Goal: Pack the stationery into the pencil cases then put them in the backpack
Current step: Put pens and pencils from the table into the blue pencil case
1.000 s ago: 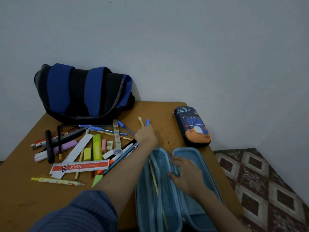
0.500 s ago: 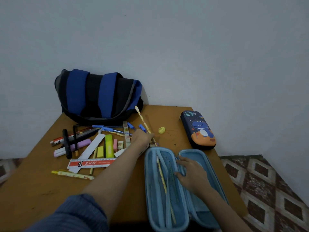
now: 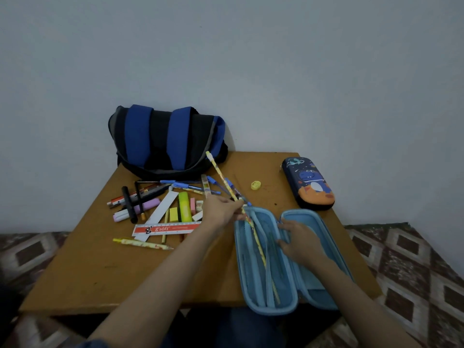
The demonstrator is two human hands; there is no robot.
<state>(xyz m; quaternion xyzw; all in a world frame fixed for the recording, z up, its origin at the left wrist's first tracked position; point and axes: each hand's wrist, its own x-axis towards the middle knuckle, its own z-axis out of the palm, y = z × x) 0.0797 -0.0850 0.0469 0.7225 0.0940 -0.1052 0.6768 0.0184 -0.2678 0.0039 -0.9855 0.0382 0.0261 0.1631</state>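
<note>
A light blue pencil case (image 3: 288,305) lies open at the table's front right. My left hand (image 3: 222,209) pinches a bunch of pens and a yellow patterned pencil (image 3: 221,178) at the case's far left corner, their ends pointing up and away. Another yellow pencil (image 3: 261,254) lies inside the case's left half. My right hand (image 3: 297,237) rests on the case's middle divider, fingers spread. A dark blue pencil case (image 3: 307,183) with a dinosaur print sits closed at the far right. The blue and black backpack (image 3: 167,140) stands at the back against the wall.
Loose stationery lies left of the open case: a red ruler (image 3: 167,228), a white ruler (image 3: 162,212), a green highlighter (image 3: 184,207), erasers, markers (image 3: 136,209) and pens. A yellow sharpener (image 3: 256,185) sits alone mid-table. The wooden table (image 3: 100,272) ends near my lap.
My left hand has lifted the pens and pencil off the table and carried them right to the open case's corner. The yellow sharpener is uncovered. My right hand stays on the case.
</note>
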